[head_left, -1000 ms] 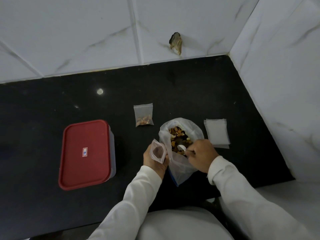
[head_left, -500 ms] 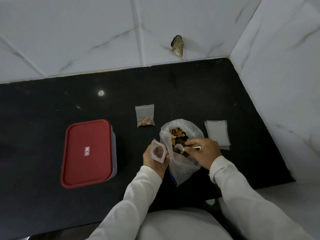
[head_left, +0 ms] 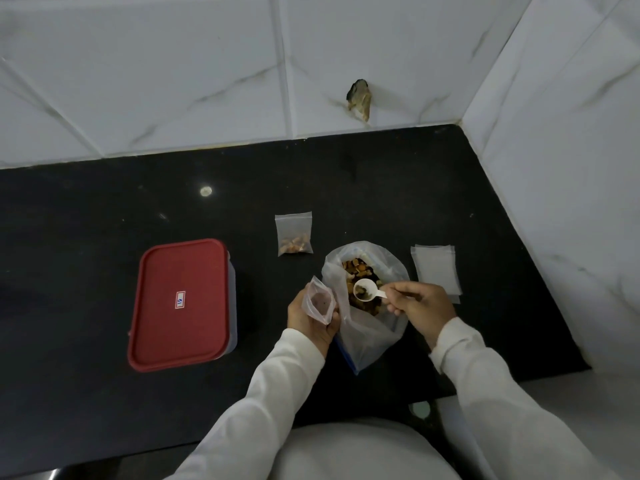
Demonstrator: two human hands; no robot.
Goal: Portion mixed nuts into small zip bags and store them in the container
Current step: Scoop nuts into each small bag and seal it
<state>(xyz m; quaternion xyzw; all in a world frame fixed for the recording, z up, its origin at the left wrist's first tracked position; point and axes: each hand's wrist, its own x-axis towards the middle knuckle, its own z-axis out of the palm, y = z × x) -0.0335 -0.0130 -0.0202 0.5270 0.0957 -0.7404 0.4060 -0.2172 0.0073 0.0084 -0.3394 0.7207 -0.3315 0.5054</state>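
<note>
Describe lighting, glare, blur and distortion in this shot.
Head view: dim, flat light. One small round glare spot shows on the black counter. The head camera's wide-angle lens slants the wall tiles. The scoop and small zip bag look fairly sharp, without motion blur.

2 sleeved arms (head_left: 263, 393) reach forward, left hand (head_left: 311, 320) gripping with curled fingers, right hand (head_left: 420, 306) pinching.

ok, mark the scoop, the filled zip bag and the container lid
scoop (head_left: 364, 290), head view, its bowl.
filled zip bag (head_left: 294, 244), head view, nuts at its bottom.
container lid (head_left: 180, 271), head view, red top surface.
</note>
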